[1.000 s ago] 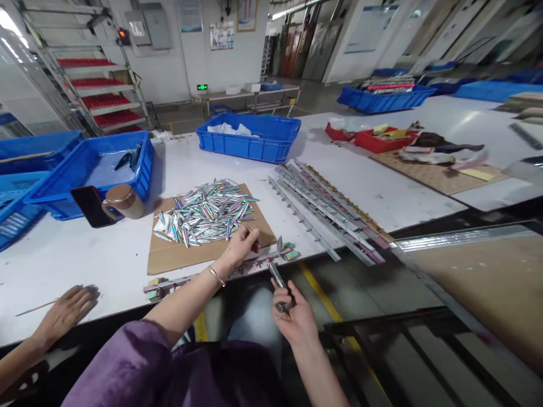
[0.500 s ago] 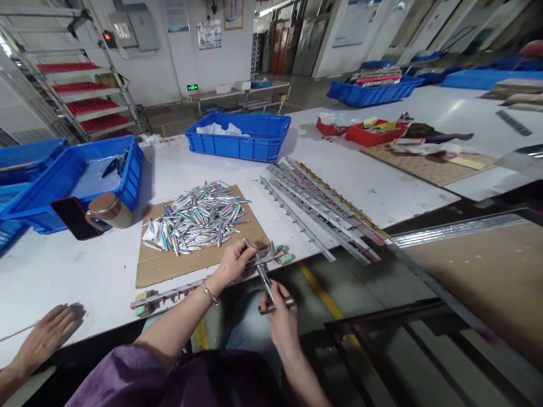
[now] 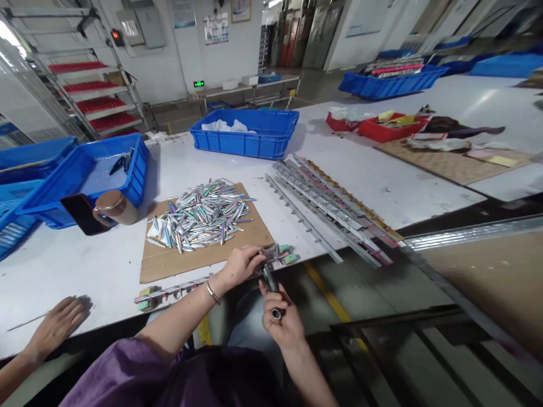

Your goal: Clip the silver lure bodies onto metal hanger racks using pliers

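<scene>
My left hand (image 3: 241, 267), wearing a bracelet, has its fingers pinched on a small silver piece (image 3: 262, 252) that looks like one of the slim fishing lures. Below it my right hand (image 3: 283, 319) is wrapped round a metal tool (image 3: 269, 279) with a tubular crosspiece, its upper end close to the left fingertips. Both hands are at the table's front edge, over a long metal rack strip (image 3: 169, 293) with coloured blocks at its ends; my left forearm hides its middle. Just behind, a heap of shiny silver lures (image 3: 207, 212) lies on a cardboard sheet (image 3: 169, 267).
Several metal strips (image 3: 322, 203) lie to the right, some overhanging the edge. A blue crate (image 3: 244, 141) stands behind the lures. At left are a phone (image 3: 85, 215), a mug (image 3: 116, 207) and blue bins (image 3: 139, 181). Another person's hand (image 3: 59, 325) rests at the lower left.
My right hand has turned the tool, so the open end of its crosspiece now faces me. Both hands appear slightly further right as the view has shifted a little.
</scene>
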{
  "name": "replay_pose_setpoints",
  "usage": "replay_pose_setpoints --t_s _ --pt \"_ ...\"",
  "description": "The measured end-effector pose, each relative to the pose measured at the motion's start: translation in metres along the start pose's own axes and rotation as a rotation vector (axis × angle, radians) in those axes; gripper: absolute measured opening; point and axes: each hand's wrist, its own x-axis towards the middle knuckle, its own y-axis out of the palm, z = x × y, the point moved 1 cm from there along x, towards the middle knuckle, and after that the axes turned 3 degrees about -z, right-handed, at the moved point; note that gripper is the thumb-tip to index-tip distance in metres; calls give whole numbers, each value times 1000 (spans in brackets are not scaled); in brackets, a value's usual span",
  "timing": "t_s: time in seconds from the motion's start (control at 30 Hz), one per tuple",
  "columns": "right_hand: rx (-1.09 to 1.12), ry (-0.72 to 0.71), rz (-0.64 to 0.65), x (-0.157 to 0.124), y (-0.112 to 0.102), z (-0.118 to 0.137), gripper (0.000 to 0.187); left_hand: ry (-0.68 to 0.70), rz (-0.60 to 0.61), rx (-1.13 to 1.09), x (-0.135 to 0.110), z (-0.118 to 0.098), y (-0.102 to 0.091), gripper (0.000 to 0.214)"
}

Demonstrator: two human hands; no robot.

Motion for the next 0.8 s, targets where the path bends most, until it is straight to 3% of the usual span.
replay_pose_setpoints --t_s 0.03,0.1,0.2,0.27,0.4,0.5,0.6,0.63,0.7,0.8 --pt "-12 6 -1 -1 -1 0 53 12 3 14 0 0 1 28" --pt "-205 -154 -114 -6 -5 3 49 33 9 35 -1 0 2 30" --pt "-778 -556 -283 -16 -8 16 40 53 2 61 -1 0 3 31" --pt "-1080 -705 -301 -19 -6 23 38 58 -4 75 -1 0 4 31" --pt "-1072 -542 -117 -10 6 22 48 48 -2 90 -2 -1 4 29" --pt "-788 -420 33 -5 9 16 60 30 12 91 -2 -2 4 28" --pt "-428 -386 -79 -8 2 15 47 26 23 86 -3 -4 5 26" --pt "-446 -420 -152 -10 -2 17 43 27 27 91 -2 -4 5 24" --pt "-714 -557 -278 -15 -6 22 39 25 31 112 -2 -4 6 21" --pt "-1067 -671 -293 -17 -6 27 38 -1 28 139 -1 -4 7 15"
